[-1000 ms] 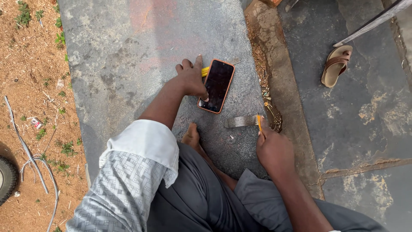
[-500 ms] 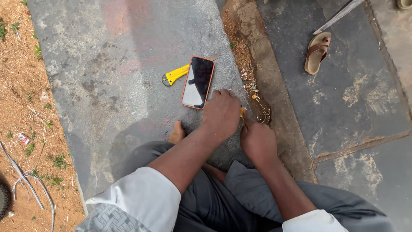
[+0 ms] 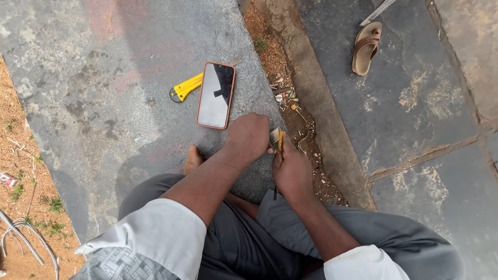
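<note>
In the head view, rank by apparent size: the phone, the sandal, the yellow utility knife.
Largest to smallest:
1. Phone, lying face up on the stone slab.
2. Sandal, close to the phone in size; it lies farther from the camera, so this order is unsure.
3. Yellow utility knife, partly hidden under the phone.

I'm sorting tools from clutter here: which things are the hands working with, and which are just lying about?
In hand:
left hand and right hand, together on a thin yellow piece and a small pale strip.

Lying about:
phone
yellow cutter
sandal
cables on the soil
</note>
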